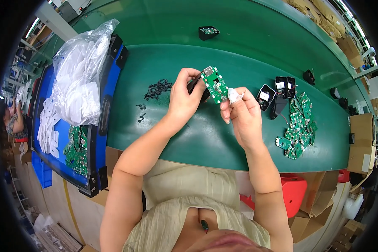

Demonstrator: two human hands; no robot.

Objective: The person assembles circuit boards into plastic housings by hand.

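Right hand (pixel 245 119) pinching board (pixel 216 89); left hand (pixel 184 97) gripping black case (pixel 193 84). Left of board: small black parts (pixel 158 87). Right of board: open cases (pixel 265 96), board heap (pixel 301 122).

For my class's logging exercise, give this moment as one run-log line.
left hand: holding black casing | right hand: pinching green circuit board | loose circuit boards: piled right | small black parts: scattered left

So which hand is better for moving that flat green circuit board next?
Probably the right hand: it pinches the board near its lower end, while the left hand is busy gripping a black plastic piece.
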